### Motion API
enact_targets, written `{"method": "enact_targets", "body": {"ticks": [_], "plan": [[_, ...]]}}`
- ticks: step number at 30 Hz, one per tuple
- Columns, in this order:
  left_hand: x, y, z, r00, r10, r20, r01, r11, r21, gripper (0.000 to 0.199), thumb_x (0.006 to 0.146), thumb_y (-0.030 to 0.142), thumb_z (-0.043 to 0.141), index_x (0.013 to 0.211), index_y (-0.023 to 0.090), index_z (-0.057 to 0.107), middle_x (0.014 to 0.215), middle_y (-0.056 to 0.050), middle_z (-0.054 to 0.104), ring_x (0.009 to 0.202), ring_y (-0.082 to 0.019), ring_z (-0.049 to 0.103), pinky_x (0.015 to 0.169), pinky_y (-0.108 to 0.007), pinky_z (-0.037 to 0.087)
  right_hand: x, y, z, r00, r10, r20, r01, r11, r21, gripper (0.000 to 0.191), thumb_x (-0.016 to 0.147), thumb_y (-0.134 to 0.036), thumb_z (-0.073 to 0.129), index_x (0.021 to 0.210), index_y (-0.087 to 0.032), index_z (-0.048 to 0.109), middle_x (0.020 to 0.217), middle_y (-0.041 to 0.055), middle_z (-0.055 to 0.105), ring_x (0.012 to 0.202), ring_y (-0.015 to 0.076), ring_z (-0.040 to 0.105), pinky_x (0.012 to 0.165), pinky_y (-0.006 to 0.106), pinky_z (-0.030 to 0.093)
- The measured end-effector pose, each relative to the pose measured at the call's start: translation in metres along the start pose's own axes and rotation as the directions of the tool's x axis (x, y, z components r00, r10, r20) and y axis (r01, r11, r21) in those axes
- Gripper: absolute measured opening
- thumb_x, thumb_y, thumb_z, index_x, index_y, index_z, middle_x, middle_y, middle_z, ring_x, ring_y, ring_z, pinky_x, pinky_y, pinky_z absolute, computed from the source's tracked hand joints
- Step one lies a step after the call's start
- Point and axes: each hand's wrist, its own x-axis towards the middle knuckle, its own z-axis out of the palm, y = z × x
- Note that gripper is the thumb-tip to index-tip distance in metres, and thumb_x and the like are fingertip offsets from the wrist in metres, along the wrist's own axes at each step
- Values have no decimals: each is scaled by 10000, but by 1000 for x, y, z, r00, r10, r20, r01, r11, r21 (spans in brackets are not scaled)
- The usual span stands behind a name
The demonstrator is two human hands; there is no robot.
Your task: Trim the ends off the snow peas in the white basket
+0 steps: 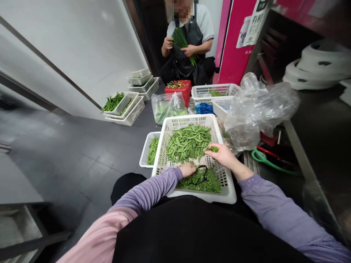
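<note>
A white plastic basket (217,132) sits in front of me. Flat green pea pods (188,141) are heaped in its far half, and small green trimmings (211,184) cover the near half. My right hand (222,156) is closed on a few pea pods (213,149) above the basket's right side. Over the border between pods and trimmings, my left hand (188,170) is closed, its fingertips mostly hidden; I cannot make out what it holds. A black looped thing (202,174) lies on the trimmings beside it, its kind unclear.
A smaller white basket (143,155) of pods stands at the left. Beyond are a plastic bag of greens (168,109), a red stool (186,87) and stacked baskets (131,115). Across sits a person (201,27) holding green stalks. Clear plastic bags (260,106) and green-handled scissors (259,157) lie right.
</note>
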Motion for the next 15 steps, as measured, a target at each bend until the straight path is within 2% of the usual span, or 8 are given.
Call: {"method": "enact_targets", "body": {"ticks": [2,3,6,8,10,12,14,15], "plan": [[0,-11,3,998,-56,-2,56,997,61,73,664,178,536,715,128,553,486,44,417,397,-56,352,405,-186,302,2,1,-7,996,88,-25,-87,996,24,313,683,-457,560,773,-161,604,554,-9,576,493,135,489,511,256,374],[-2,-12,2,999,-39,-8,39,998,47,191,637,174,573,824,135,562,533,45,451,408,-53,367,408,-182,314,3,0,-9,994,113,-16,-112,993,20,321,677,-463,562,771,-158,605,519,-18,555,470,130,471,494,252,362],[-9,5,-8,985,170,-1,-169,980,-102,455,697,289,554,1126,186,439,756,17,536,470,-52,444,424,-174,358,5,0,-10,993,104,48,-105,995,2,289,673,-440,571,744,-163,611,535,-19,560,494,127,479,505,246,363],[-13,25,-17,948,311,62,-300,943,-142,352,803,346,394,1100,170,459,780,-4,550,480,-56,467,438,-183,376,5,1,-6,993,62,103,-64,998,8,272,701,-424,545,757,-168,618,587,-12,584,529,131,503,526,247,381],[-16,40,-24,929,360,90,-361,933,-5,317,839,307,292,930,141,546,666,7,541,462,-57,452,478,-190,391,4,3,-2,992,39,124,-36,999,-26,263,726,-403,520,807,-175,625,632,-1,600,563,143,530,546,254,404],[-18,48,-29,926,374,54,-376,894,244,286,819,263,323,771,139,577,579,13,520,491,-71,459,543,-199,403,2,7,1,998,-7,60,16,988,-151,252,737,-354,516,894,-190,624,747,26,620,653,165,562,597,271,428],[-19,48,-32,922,387,31,-353,802,482,231,782,252,395,699,151,585,575,-3,536,563,-104,496,602,-218,409,0,8,4,987,-145,69,159,942,-294,247,739,-293,519,955,-221,616,921,50,603,780,180,570,675,282,436],[-20,48,-33,920,390,37,-342,752,563,213,769,256,420,687,158,591,587,-14,551,595,-121,512,621,-229,410,-1,8,6,966,-215,140,251,907,-339,230,740,-269,519,944,-234,619,959,51,588,811,177,564,694,278,434]]}}
